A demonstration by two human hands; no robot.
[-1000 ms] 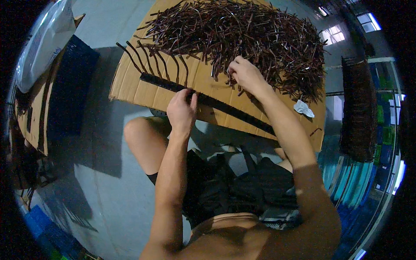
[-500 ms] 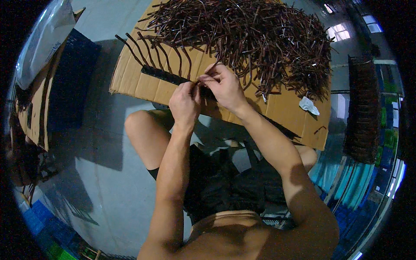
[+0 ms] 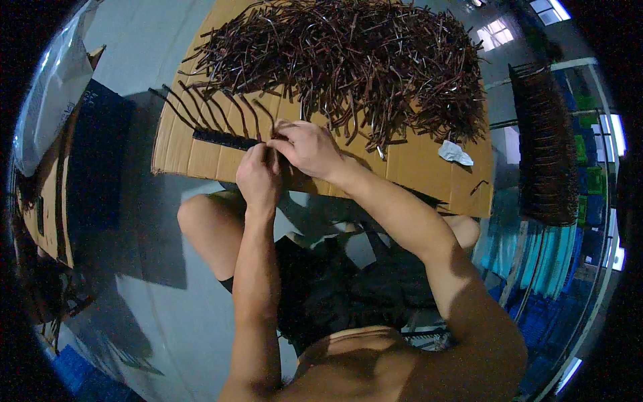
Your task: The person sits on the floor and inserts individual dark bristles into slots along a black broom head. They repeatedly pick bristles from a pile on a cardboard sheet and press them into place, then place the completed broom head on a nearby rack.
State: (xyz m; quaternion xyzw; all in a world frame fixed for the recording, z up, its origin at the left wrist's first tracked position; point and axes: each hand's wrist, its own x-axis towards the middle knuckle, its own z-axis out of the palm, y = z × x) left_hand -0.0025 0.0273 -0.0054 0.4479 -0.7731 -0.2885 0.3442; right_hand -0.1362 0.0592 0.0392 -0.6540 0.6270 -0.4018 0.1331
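A long black strip lies along the near side of a cardboard sheet. Several bent dark brown rods stand up from its left part in a row. My left hand is closed at the strip, thumb and fingers pressed together around it. Just right of it, my right hand pinches at the same spot, its fingertips almost touching the left hand's. A thin brown piece, apparently another rod, shows between the fingertips; most of it is hidden. The strip's far right end emerges beyond my right forearm.
A large heap of loose brown rods covers the far part of the cardboard sheet. Crumpled white paper lies at its right. A dark box stands at left. A rack of hanging brown rods is at right.
The whole view has shifted, so the sheet and strip sit lower and farther left. My hands stay together at the strip, and the right fingers have closed in nearer the last standing rod.
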